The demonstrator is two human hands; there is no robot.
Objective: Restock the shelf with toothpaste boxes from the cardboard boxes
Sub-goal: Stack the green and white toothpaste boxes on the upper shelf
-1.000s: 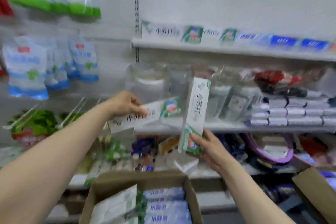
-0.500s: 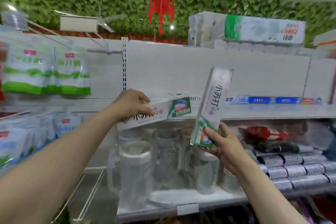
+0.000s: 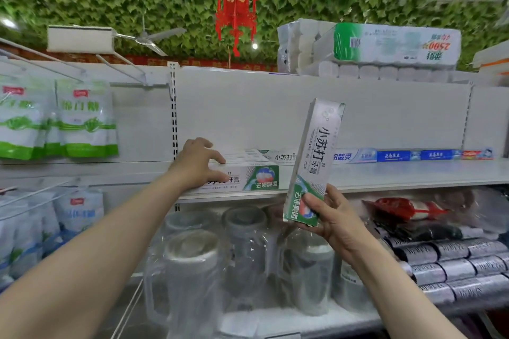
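Observation:
My left hand [image 3: 197, 164] grips the left end of a white-and-green toothpaste box [image 3: 248, 177] that lies flat at the front of the white upper shelf [image 3: 399, 173]. More boxes of the same kind [image 3: 281, 157] lie behind it. My right hand [image 3: 327, 215] holds a second toothpaste box [image 3: 312, 157] upright by its green lower end, in front of the shelf edge. Blue and red toothpaste boxes [image 3: 413, 155] line the back of the shelf to the right. The cardboard boxes are out of view.
Clear plastic jugs [image 3: 192, 270] stand on the shelf below, with wrapped rolls [image 3: 454, 259] to their right. Green-and-white pouches [image 3: 60, 118] hang on hooks at the left. A tissue pack [image 3: 385, 44] sits on top of the shelving. A red lantern [image 3: 235, 3] hangs overhead.
My view has tilted up from the lower shelves and the cardboard box. My left hand has moved its box forward and set it down on the upper shelf. The right hand raised its box.

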